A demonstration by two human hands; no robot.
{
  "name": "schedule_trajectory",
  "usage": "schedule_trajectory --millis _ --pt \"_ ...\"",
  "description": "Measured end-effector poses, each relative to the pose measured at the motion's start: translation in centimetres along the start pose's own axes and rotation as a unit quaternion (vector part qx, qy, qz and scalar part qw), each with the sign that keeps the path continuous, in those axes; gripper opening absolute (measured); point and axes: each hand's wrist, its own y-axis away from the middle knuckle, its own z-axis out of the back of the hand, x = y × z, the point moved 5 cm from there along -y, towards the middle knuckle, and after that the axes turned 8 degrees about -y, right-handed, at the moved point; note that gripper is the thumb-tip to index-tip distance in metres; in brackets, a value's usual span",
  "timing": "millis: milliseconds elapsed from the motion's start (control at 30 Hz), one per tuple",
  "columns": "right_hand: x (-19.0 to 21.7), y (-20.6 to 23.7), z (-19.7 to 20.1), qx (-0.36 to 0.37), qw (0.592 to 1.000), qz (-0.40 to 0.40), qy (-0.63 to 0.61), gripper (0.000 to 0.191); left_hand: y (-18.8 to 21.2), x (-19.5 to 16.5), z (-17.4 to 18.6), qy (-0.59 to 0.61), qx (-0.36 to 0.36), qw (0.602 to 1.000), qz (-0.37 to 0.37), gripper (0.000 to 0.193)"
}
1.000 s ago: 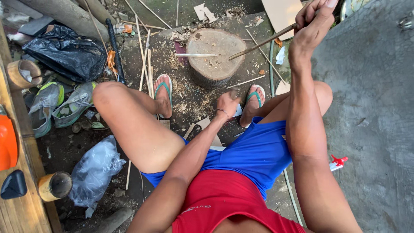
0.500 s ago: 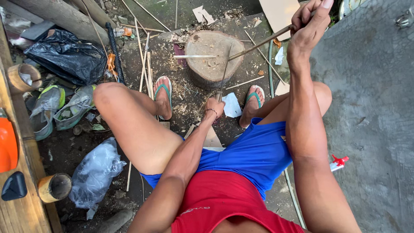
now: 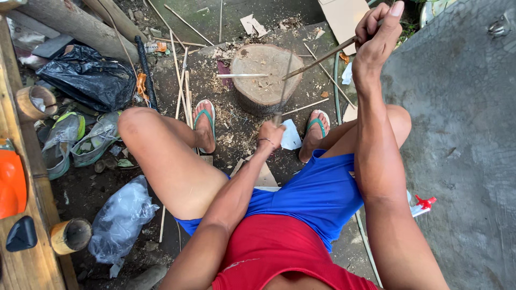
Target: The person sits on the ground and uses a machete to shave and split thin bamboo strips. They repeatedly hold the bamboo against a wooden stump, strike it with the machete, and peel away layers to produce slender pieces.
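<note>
My right hand point(image 3: 376, 40) is clenched around one end of a thin bamboo stick point(image 3: 317, 58), raised above the round wooden stump point(image 3: 263, 75). My left hand point(image 3: 270, 134) sits just this side of the stump, fist closed on a blurred knife blade point(image 3: 282, 88) crossing the stick's tip.

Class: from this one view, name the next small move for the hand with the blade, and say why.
Probably a short downward chop: the left hand holds a blurred blade over the stump, where the right hand rests the thin stick's tip.
</note>
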Motion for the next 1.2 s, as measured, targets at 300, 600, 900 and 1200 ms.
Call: schedule_trajectory --millis 300,600,900,1200 --pt "5.6 3.3 -5.9 0.095 0.982 0.140 0.079 0.059 -0.7 -0.1 1.5 0.331 0.133 0.926 0.124 0.024" --pt "9.7 15.1 -18.5 0.581 0.768 0.160 0.218 0.046 -1.7 -4.2 10.2 0.571 0.185 0.799 -0.044 0.042" --pt "7.1 9.9 -14.8 0.443 0.893 -0.031 0.077 0.027 -1.2 -3.2 12.2 0.532 0.095 0.821 -0.186 0.045" --pt "4.3 1.1 -3.0 0.000 0.956 -0.264 -0.126 0.036 1.9 -5.8 10.2 0.366 0.154 0.880 -0.260 0.038"
